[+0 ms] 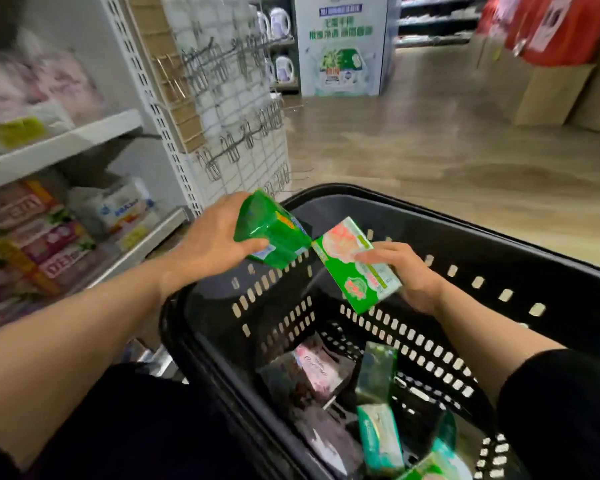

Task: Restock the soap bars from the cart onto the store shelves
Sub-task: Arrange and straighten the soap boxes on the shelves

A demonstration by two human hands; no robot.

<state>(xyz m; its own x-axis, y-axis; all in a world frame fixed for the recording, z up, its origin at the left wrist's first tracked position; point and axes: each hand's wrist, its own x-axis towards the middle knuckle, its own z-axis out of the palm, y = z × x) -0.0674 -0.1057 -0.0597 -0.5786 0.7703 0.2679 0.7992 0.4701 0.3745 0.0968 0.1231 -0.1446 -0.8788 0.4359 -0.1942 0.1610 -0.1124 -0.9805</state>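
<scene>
Scanning left to right: shelves [63, 143] already carried blurred soft packs and boxed bars, so we judged restocking partly done. Our left hand [212, 240] gripped a glossy green film-wrapped pack [274, 233], fingers curled round it, above the cart's rim. Our right hand [409, 275] pinched a flat green-and-pink carton [354, 265], thumb on its face, just beside the pack. Neither was shelved yet. The black perforated plastic cart [465, 244] held several more bars [378, 434] at the bottom, boxy and film-wrapped.
</scene>
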